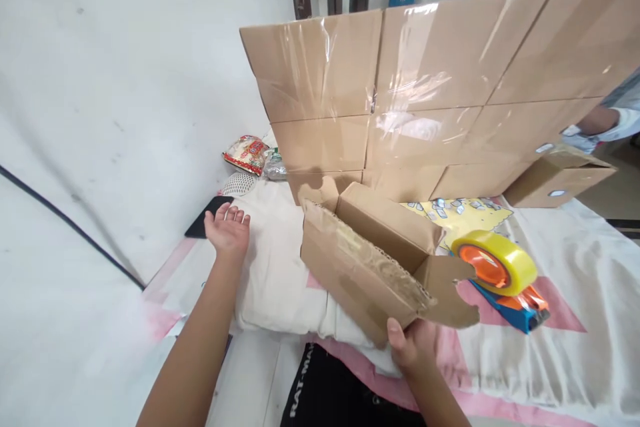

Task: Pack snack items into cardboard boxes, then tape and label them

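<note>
An opened cardboard box (350,273), tilted, lies in front of me with its inside showing and torn flaps at both ends. My right hand (417,347) grips its near right corner, thumb on the outer face, the other fingers mostly hidden beneath. My left hand (227,230) is held out to the left of the box, palm up, fingers slightly curled and apart, with nothing in it. Right of the box rests a tape dispenser (520,307) in blue and orange, loaded with a roll of yellow tape (520,263).
A wall of taped cardboard boxes (425,80) rises behind the work area. Another small box (560,177) stands at the right, near a person's arm (597,120). Snack packets (247,153) lie at the back left beside the white wall (125,80). Cloth (275,267) covers the surface.
</note>
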The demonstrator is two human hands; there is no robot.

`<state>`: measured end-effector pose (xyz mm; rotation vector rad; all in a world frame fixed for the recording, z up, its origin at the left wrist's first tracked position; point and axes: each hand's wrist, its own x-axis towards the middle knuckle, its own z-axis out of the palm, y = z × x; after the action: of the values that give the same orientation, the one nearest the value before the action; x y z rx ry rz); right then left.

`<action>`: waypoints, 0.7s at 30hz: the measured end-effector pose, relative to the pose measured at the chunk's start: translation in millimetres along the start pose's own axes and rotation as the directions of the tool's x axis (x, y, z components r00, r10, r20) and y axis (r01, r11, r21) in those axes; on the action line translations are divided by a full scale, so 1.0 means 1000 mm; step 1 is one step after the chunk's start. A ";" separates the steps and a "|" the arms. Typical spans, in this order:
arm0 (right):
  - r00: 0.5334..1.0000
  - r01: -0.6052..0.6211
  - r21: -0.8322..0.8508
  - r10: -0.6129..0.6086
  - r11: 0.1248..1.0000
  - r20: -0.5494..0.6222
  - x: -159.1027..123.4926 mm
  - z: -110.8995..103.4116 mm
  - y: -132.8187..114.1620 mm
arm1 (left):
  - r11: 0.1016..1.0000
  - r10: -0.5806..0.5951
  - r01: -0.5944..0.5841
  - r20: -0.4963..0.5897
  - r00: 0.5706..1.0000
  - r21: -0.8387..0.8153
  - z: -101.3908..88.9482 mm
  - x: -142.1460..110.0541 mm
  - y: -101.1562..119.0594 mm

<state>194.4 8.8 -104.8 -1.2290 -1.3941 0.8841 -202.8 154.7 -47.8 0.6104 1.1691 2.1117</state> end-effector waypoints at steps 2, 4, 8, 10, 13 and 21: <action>1.000 0.004 -0.095 -0.005 0.996 -0.014 -0.001 0.003 0.002 | 0.993 0.022 -0.020 -0.017 1.000 0.113 -0.015 0.008 -0.006; 1.000 0.018 -0.169 -0.014 0.986 0.025 -0.003 0.005 0.002 | 0.967 0.051 -0.047 -0.008 0.999 0.250 -0.025 0.012 -0.012; 0.997 0.046 -0.181 -0.033 0.983 0.075 0.001 0.005 -0.005 | 0.846 0.091 -0.149 0.135 0.987 0.511 -0.028 0.005 -0.018; 0.997 0.059 -0.169 -0.049 0.984 0.061 0.007 0.005 -0.011 | 0.760 0.050 -0.228 0.295 0.954 0.608 -0.023 -0.011 -0.016; 0.994 0.105 -0.162 -0.103 0.981 0.021 0.016 0.004 -0.018 | 0.631 -0.127 -0.366 0.557 0.821 0.684 -0.013 -0.048 -0.011; 0.978 0.209 -0.257 -0.195 0.944 0.077 0.017 0.010 -0.032 | 0.257 -0.180 -0.461 0.511 0.841 0.849 -0.032 -0.074 0.007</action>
<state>178.7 20.1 -72.7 -1.2390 -1.6867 0.6034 -174.7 80.6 -64.2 1.7945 2.0461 0.8675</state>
